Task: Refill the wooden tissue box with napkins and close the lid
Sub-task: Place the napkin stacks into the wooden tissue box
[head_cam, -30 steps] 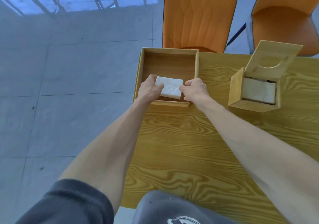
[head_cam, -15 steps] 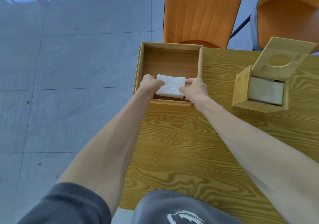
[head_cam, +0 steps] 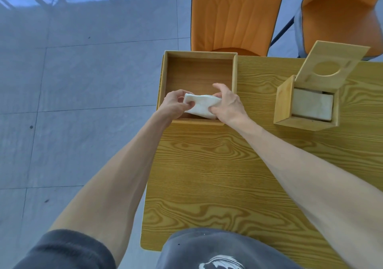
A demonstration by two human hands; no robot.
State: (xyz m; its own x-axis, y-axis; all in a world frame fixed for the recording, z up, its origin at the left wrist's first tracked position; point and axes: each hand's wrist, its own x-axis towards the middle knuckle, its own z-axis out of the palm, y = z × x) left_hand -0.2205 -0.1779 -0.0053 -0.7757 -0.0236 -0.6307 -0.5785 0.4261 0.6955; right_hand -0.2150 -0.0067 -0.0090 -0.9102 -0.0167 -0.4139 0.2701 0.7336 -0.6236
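A white stack of napkins [head_cam: 202, 106] is held between both hands over the near edge of a shallow open wooden tray [head_cam: 164, 78] at the table's far left corner. My left hand [head_cam: 175, 104] grips its left end and my right hand [head_cam: 228, 107] grips its right end, with the stack tilted. The wooden tissue box [head_cam: 284, 102] stands to the right, its hinged lid [head_cam: 331, 65] with an oval hole raised, and white napkins [head_cam: 312, 107] lying inside it.
The wood-grain table [head_cam: 228, 175] has its left edge just beside the tray, with grey tiled floor [head_cam: 72, 102] beyond. Two orange chairs [head_cam: 236, 13] [head_cam: 339, 17] stand at the far side.
The napkin stack has risen from the tray floor and tilted, both hands now gripping its ends higher. The camera view has shifted slightly.
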